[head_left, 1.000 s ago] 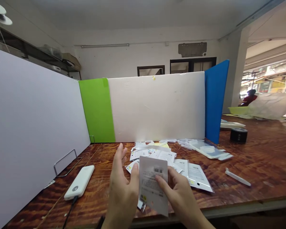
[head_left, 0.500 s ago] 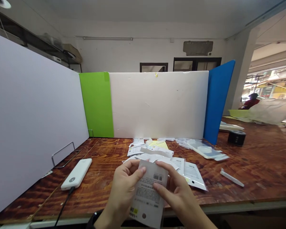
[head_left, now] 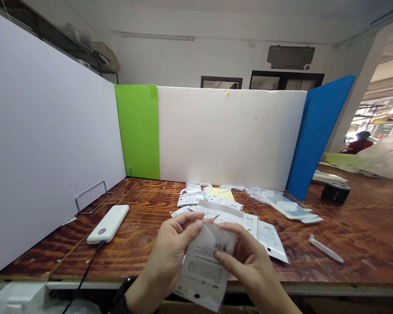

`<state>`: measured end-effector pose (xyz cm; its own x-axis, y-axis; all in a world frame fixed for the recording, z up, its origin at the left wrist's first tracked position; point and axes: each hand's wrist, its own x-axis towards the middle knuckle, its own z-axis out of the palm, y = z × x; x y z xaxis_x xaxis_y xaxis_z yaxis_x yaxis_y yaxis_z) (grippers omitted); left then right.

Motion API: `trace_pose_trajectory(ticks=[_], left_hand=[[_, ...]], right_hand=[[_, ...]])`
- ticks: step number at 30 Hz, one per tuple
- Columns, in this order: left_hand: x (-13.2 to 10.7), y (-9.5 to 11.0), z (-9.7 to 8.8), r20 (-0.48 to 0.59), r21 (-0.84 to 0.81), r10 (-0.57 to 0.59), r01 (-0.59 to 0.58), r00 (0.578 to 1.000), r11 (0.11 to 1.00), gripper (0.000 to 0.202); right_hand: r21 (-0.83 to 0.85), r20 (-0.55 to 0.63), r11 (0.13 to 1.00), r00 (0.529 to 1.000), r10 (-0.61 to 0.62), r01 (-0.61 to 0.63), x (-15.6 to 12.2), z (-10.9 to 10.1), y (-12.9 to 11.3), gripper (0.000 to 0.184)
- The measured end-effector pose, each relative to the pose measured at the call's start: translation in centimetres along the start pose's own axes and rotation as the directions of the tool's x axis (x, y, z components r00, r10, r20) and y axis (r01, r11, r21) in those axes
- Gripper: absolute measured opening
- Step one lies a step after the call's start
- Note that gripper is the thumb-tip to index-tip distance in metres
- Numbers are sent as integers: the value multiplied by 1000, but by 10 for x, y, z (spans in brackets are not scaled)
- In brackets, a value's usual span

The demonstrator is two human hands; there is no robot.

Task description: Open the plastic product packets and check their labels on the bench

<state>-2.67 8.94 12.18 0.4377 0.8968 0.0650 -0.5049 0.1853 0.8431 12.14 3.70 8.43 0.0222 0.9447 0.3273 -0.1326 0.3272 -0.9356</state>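
Note:
A small white printed packet (head_left: 205,266), with a barcode and lines of text, is held up between both hands over the table's front edge. My left hand (head_left: 175,244) pinches its top left corner between thumb and fingers. On the right side, my right hand (head_left: 249,257) grips it, thumb flat on the front near the barcode and fingers behind. Just beyond the hands lies a loose pile of similar white packets (head_left: 270,240), partly hidden by my fingers. A sheet of yellow dots (head_left: 224,193) shows behind the pile.
A white power bank (head_left: 108,223) with a black cable lies left. Clear plastic bags (head_left: 290,207), a white plastic strip (head_left: 325,249) and a black box-shaped device (head_left: 336,193) are to the right. White, green and blue boards (head_left: 321,135) stand around the work area. A person (head_left: 360,143) is far right.
My left thumb and fingers have shifted at the packet's top left corner, which now looks bent. The whole view has tilted and moved slightly.

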Motion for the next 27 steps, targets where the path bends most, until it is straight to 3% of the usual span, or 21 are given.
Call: trace_pose_trajectory(ticks=[3,5,6,8,10,11,13,14,15,16,19,24,27], left_hand=[[1,2,-1,-67,11,21,-20,998,1000,27],[-1,2,-1,-94,87,82,-74,992,993,23],[-3,1,0,-96,153,126,-110,987,982,20],[-9,-1,3,-53,350,231,-199,972,915,12],[-16,-5,7,115,562,390,-383,914,733,10],[-20,-6,10,254,622,465,-512,848,593,14],[-26,-8,13,533,604,548,-744,644,287,23],[-28,-8,14,621,567,555,-806,553,168,26],[-29,-8,14,673,545,549,-834,495,85,26],[-29,-7,14,696,547,537,-837,476,33,26],[-25,-7,9,713,577,496,-816,495,-15,26],[-19,-9,1,737,594,397,-804,546,4,34],[-19,-10,-1,758,614,343,-785,555,-86,27]], right_hand=[[-187,-24,980,997,-71,65,-1,-2,0,29],[-479,-127,860,956,-266,176,-5,-2,-3,32],[-628,-171,744,892,-418,228,-8,-2,-6,33],[-818,-165,496,708,-687,291,-15,0,-11,34],[-874,-75,327,565,-822,359,-20,4,-14,32],[-878,-14,266,535,-845,397,-22,5,-15,31],[-874,96,183,530,-843,450,-23,7,-17,29],[-873,129,163,540,-832,460,-22,6,-17,28],[-870,146,160,555,-819,466,-22,5,-18,26],[-867,151,174,577,-803,468,-21,4,-19,25],[-856,136,222,617,-775,468,-18,0,-22,20],[-842,115,261,629,-769,472,-16,0,-21,17],[-843,113,267,639,-761,467,-14,1,-18,17]])
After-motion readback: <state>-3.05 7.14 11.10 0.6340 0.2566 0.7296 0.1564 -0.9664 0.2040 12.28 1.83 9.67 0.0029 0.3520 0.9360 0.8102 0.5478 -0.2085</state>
